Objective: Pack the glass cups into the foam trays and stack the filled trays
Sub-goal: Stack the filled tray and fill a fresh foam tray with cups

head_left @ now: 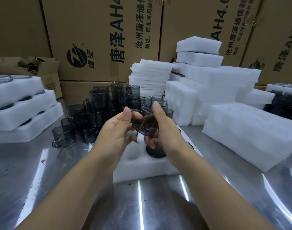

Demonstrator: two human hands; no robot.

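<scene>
Item: one smoky glass cup (144,126), tilted, held above the foam tray (138,166) at near centre. Left hand (118,131) pinches its left edge; right hand (165,130) curls round its right side. One seated cup (156,152) in the tray. Loose cups (95,112) heaped far left of centre; filled trays (22,110) stacked at left; steel table (59,180) beneath.

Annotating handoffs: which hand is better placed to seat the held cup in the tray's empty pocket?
Right hand, probably: it wraps the cup body, while the left hand only pinches its edge. The empty pocket lies just below.
</scene>
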